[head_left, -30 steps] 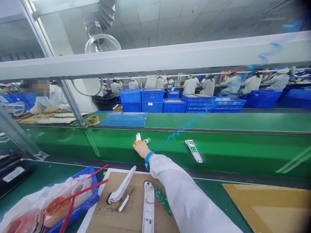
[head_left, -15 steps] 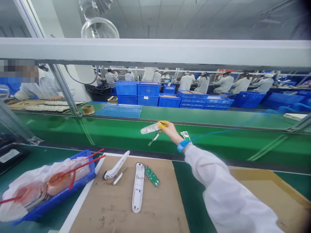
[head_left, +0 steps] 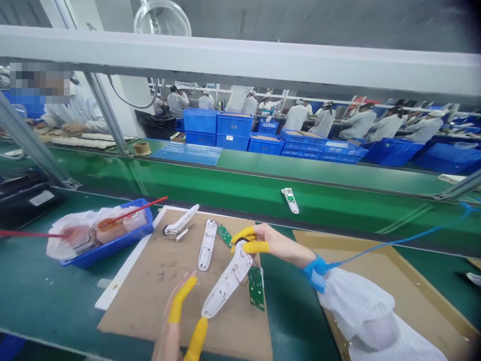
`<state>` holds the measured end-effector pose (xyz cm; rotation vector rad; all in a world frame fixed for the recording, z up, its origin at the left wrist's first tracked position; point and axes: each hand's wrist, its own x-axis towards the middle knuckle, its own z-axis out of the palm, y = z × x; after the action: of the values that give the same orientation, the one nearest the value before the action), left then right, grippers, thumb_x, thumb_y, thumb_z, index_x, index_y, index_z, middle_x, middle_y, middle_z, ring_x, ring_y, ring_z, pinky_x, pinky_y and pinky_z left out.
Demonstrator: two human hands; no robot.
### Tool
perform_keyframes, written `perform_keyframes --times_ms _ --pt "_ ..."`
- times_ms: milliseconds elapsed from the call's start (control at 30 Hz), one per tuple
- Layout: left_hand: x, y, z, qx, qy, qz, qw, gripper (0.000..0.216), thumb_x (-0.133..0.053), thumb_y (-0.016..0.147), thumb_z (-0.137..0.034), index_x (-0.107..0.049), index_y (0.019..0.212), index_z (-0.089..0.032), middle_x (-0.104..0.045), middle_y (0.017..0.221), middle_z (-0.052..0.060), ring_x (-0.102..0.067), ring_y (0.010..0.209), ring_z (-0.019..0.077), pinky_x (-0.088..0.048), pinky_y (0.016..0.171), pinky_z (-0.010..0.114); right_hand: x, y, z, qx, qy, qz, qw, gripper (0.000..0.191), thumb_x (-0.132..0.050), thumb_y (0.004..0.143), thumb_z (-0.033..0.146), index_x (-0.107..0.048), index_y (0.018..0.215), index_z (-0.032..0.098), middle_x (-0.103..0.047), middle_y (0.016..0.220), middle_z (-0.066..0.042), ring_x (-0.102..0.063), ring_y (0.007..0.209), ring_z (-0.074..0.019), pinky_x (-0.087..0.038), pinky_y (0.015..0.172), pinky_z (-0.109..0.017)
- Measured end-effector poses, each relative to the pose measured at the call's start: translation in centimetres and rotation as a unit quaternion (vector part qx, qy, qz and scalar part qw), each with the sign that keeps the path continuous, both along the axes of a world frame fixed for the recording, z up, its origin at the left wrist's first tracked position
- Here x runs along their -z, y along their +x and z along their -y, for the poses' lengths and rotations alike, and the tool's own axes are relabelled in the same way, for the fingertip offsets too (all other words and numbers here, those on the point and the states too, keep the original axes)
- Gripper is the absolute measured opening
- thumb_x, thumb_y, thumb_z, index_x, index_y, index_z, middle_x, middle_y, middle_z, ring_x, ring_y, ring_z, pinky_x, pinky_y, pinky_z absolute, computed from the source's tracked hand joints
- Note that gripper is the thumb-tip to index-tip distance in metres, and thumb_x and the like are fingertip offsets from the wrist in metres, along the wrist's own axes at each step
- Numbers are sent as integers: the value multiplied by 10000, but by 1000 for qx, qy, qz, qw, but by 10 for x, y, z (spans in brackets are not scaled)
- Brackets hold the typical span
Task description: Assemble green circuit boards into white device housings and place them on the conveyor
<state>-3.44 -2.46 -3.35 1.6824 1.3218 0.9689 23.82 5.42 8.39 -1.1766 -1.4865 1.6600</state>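
My right hand (head_left: 263,241), with yellow finger cots and a blue wrist strap, is closed on the top end of a long white plastic casing (head_left: 225,283). A green circuit board (head_left: 256,287) dangles from that casing by thin wires. My left hand (head_left: 178,321) comes up from the bottom edge with fingers stretched out, one fingertip touching the casing's lower end. All this is above a brown cardboard mat (head_left: 150,281). On the mat lie another white casing (head_left: 207,244) with a small green board (head_left: 224,234) and a third white part (head_left: 181,225).
A blue tray (head_left: 124,239) with bagged tape rolls and red sticks sits left of the mat. One white device (head_left: 290,200) lies on the green conveyor belt (head_left: 225,190). A second cardboard sheet (head_left: 391,281) lies to the right. Other workers and blue crates line the far benches.
My right hand has carried the white casing with its dangling board from the conveyor back over the mat. My left hand has come into view under it.
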Motion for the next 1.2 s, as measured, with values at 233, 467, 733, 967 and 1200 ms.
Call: perform_keyframes --times_ms 233,467,733,967,1200 --pt "-60 41 -16 150 -271 150 939 520 -542 781 -559 -544 1168 -211 -622 1166 137 -575 1085 293 -438 969 437 8 -26 10 -56 -27 -11 998 491 -790 614 490 -704 941 134 -659 789 -35 -589 621 -88 -505 582 -202" --pt "-67 37 -7 182 -306 20 934 471 -447 841 -519 -518 1186 -207 -561 1101 117 -582 998 262 -488 873 396 19 -29 18 -53 -51 -19 997 537 -764 611 553 -688 931 128 -644 779 -31 -591 584 -81 -511 536 -186" --pt "-69 47 -1 176 -326 144 918 438 -441 815 -610 -502 894 -184 -527 757 2 -559 596 118 -493 603 272 20 -41 22 -11 -48 -35 998 588 -744 627 586 -652 1013 152 -650 851 -42 -566 559 -68 -481 487 -177" --pt "-68 41 -4 110 -269 227 929 476 -449 799 -650 -480 774 -175 -544 640 -19 -515 477 75 -436 491 212 30 -42 55 64 -15 -17 998 555 -658 718 622 -638 982 134 -610 806 -34 -522 587 -67 -408 458 -155" --pt "-62 45 -3 78 -292 285 910 451 -496 786 -635 -469 778 -184 -555 633 -35 -507 481 65 -429 487 195 48 -47 85 30 -69 -37 996 578 -614 718 682 -609 860 121 -594 668 -23 -472 448 -47 -375 400 -160"
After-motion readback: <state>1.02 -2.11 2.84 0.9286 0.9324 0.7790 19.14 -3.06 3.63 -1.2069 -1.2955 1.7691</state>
